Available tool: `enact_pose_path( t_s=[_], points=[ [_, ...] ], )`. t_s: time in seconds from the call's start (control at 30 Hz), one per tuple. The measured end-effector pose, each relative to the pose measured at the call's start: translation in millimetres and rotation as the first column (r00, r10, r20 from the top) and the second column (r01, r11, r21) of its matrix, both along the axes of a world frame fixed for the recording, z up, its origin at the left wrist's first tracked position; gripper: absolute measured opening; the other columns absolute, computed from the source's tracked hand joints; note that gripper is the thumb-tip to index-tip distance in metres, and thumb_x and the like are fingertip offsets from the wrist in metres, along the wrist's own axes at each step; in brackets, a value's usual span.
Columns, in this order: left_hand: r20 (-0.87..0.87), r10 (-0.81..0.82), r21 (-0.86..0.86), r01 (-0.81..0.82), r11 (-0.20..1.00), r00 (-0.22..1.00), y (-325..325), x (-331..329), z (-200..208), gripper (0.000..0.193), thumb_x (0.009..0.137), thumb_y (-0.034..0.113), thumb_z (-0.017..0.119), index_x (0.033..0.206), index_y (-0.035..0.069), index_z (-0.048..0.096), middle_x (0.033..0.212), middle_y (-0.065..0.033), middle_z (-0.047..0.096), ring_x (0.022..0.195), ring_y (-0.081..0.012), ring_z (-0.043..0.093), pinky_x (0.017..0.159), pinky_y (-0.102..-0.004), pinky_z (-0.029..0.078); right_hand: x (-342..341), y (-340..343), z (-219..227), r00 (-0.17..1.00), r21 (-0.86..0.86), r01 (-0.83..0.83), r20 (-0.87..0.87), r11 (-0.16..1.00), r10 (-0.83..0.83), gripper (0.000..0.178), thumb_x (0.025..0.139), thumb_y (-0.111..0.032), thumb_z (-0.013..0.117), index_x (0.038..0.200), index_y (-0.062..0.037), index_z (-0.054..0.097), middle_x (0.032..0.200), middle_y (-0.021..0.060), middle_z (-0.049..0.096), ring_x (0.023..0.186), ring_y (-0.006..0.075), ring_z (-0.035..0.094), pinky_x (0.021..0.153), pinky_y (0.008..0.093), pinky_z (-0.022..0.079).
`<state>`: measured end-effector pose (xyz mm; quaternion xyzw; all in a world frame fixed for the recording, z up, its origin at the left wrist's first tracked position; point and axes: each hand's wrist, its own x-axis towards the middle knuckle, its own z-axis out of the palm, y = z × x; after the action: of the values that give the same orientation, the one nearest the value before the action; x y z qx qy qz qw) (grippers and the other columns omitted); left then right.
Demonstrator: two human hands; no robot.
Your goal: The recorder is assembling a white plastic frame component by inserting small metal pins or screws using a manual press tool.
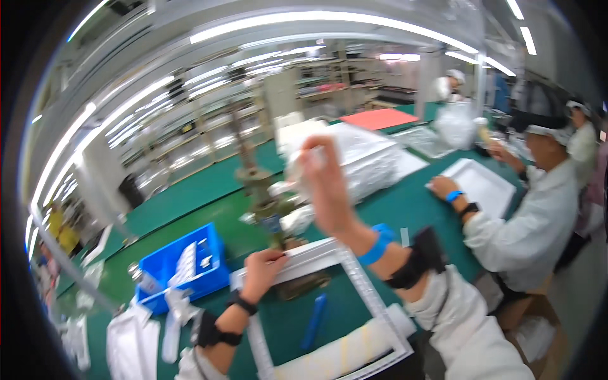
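A white rectangular frame (364, 285) lies on the green bench in front of me. My left hand (261, 271) is closed on its far left part, with thumb and fingertips at the rim. Raised above the frame's far side, my right hand (326, 187) is blurred. Its fingers are curled together around something whitish that I cannot make out. Inside the frame's opening are a blue stick-like tool (314, 322) and a dark flat piece (303, 286). A white padded roll (345, 349) with yellowish stripes lies along its near side. Just beyond the frame stands an upright metal hand press (258, 190).
Left of the frame, a blue divided bin (180, 266) holds small white parts, with a clear bottle (144, 278) at its edge. Plastic-wrapped white panels (361, 152) are stacked behind. A co-worker (532, 202) at right handles a white tray (482, 183). An open carton (535, 329) sits below.
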<state>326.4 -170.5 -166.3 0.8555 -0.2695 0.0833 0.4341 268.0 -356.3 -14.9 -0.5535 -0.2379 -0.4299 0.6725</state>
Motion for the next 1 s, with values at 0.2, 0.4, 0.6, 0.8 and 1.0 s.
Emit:
enact_pose_path(
  t_s=[0.2,0.4,0.6,0.8,1.0],
  points=[
    [-0.008,0.018,-0.052,-0.018,0.998,1.000,20.8,5.8,-6.2,0.022,0.076,0.014,0.076,0.087,-0.005,0.074,0.077,-0.0163,0.072,0.067,-0.0183,0.069,0.065,-0.0289,0.052,-17.5,9.7,-31.4,0.994,-0.031,-0.070,0.080,0.997,0.072,0.013,0.093,-0.018,0.055,0.098,-0.0058,0.052,0.078,0.0022,0.050,0.068,0.0046,0.045,0.057,0.0231,0.039],
    [0.000,0.002,-0.029,-0.002,1.000,1.000,10.2,7.7,-8.3,0.024,0.076,0.014,0.076,0.089,-0.006,0.074,0.076,-0.0160,0.072,0.064,-0.0163,0.065,0.064,-0.0279,0.050,-29.7,-3.5,-44.1,0.987,-0.045,-0.125,0.092,0.991,0.129,0.016,0.087,-0.017,0.057,0.089,-0.0022,0.052,0.071,0.0024,0.048,0.062,0.0066,0.044,0.053,0.0244,0.038],
    [-0.037,0.020,-0.054,-0.022,0.998,0.999,10.9,5.1,-4.5,0.024,0.076,0.013,0.076,0.088,-0.008,0.073,0.074,-0.0152,0.072,0.065,-0.0145,0.065,0.064,-0.0266,0.051,-33.3,-3.3,-55.1,0.985,-0.081,-0.165,0.037,0.983,0.169,0.016,0.084,-0.017,0.055,0.089,-0.0029,0.053,0.075,0.0032,0.052,0.064,0.0084,0.049,0.056,0.0240,0.040],
    [-0.036,0.020,-0.053,-0.022,0.998,0.999,9.1,3.5,-2.6,0.023,0.077,0.011,0.075,0.087,-0.009,0.071,0.074,-0.0153,0.072,0.064,-0.0142,0.065,0.064,-0.0267,0.051,-30.8,-5.0,-56.5,0.980,-0.095,-0.176,0.076,0.980,0.183,0.016,0.083,-0.017,0.056,0.089,-0.0024,0.052,0.077,0.0041,0.050,0.063,0.0105,0.046,0.054,0.0261,0.039],
    [-0.066,-0.003,-0.068,-0.002,0.998,0.998,9.4,4.1,-2.8,0.020,0.078,0.009,0.075,0.086,-0.009,0.071,0.072,-0.0128,0.071,0.063,-0.0125,0.063,0.063,-0.0259,0.050,-29.0,-5.5,-58.3,0.978,-0.104,-0.174,0.097,0.979,0.184,0.017,0.083,-0.017,0.056,0.090,-0.0023,0.052,0.077,0.0039,0.050,0.063,0.0105,0.047,0.054,0.0261,0.039]
  ],
)
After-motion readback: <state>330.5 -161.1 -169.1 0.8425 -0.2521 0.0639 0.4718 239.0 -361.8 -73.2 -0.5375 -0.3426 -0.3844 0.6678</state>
